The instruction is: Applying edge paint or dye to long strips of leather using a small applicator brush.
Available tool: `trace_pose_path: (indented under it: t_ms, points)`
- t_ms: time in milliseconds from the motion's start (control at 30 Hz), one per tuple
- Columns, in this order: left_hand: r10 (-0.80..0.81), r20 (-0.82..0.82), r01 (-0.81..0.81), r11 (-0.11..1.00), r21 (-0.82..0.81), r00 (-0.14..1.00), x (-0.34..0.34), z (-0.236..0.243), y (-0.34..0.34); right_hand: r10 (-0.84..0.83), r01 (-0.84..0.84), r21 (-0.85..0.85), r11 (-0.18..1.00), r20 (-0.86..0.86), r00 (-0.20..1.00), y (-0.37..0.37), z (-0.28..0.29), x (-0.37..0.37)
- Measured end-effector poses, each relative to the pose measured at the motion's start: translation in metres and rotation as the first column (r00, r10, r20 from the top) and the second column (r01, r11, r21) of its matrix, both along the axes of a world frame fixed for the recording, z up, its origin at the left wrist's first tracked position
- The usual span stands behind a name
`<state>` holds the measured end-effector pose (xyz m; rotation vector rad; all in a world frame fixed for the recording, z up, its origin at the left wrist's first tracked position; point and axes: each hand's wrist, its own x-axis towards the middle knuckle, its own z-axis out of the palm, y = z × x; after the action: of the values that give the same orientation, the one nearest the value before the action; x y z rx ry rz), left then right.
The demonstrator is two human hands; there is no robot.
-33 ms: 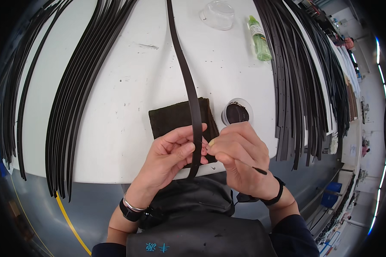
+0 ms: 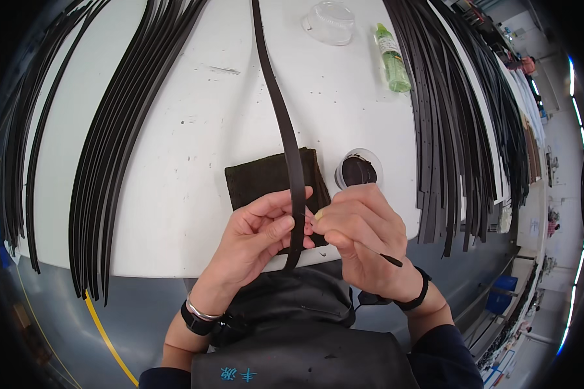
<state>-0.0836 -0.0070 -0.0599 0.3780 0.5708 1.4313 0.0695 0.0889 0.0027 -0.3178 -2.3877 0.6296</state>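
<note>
A long black strap (image 2: 282,120) runs from the far edge of the table down to its near edge. My left hand (image 2: 259,233) is closed on the strap close to its near end, thumb on the face and fingers behind. My right hand (image 2: 370,236) pinches a thin tool with a fine tip and a dark end (image 2: 390,260); the kind is hard to make out. Its tip is at the strap's right edge. Under the strap lies a folded dark cloth (image 2: 250,178). A clear cup (image 2: 377,162) of dark paste or liquid stands just beyond my right hand.
Bundles of dark straps hang over the white table (image 2: 175,220) at left (image 2: 110,129) and right (image 2: 444,123). Farther back are a green bottle (image 2: 394,61) lying on its side and a clear plastic tub (image 2: 331,24). A blue bin (image 2: 501,295) stands on the floor at right.
</note>
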Motion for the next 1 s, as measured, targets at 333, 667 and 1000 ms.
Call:
trace_pose_path:
  t_ms: [333,667,1000]
  points:
    - [-0.023,-0.001,0.023,0.999,0.026,1.0,0.0,-0.003,0.0,0.003,-0.003,0.037,0.999,-0.012,1.0,0.003,0.0,0.0]
    - [0.017,0.027,-0.017,1.0,0.025,0.999,0.001,-0.008,-0.002,-0.224,0.127,-0.427,0.896,-0.186,0.957,-0.005,0.0,0.002]
    - [0.05,0.062,-0.053,0.997,0.047,0.997,0.004,-0.008,-0.002,-0.264,0.055,-0.783,0.619,-0.141,0.954,0.025,0.001,-0.031]
